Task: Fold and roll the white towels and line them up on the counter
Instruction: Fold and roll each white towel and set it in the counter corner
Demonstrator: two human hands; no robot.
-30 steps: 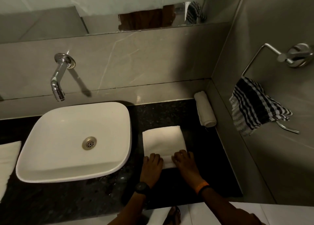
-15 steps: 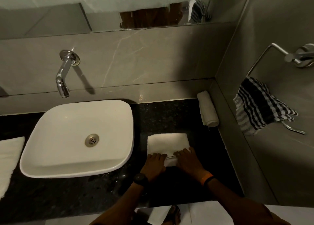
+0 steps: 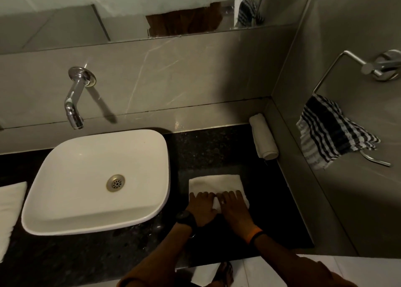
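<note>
Both hands lie side by side on the near end of a folded white towel [image 3: 216, 183], which sits on the dark speckled table [image 3: 217, 147] just right of the white basin [image 3: 97, 178]. The left hand [image 3: 201, 208], with a black watch at the wrist, lies palm down with fingers stretched forward over the rolled-up near edge; the right hand [image 3: 235, 208], with an orange and black band at the wrist, does the same beside it, thumbs nearly meeting over a small bulge of cloth. Neither hand pinches; both press flat. Beyond them the rest of the towel lies flat. A finished rolled towel [image 3: 263, 140] rests against the right wall at the back corner, well apart. Another white towel [image 3: 9, 213] lies flat at the far left edge. A checked cloth [image 3: 329, 132] hangs from the wall ring.
</note>
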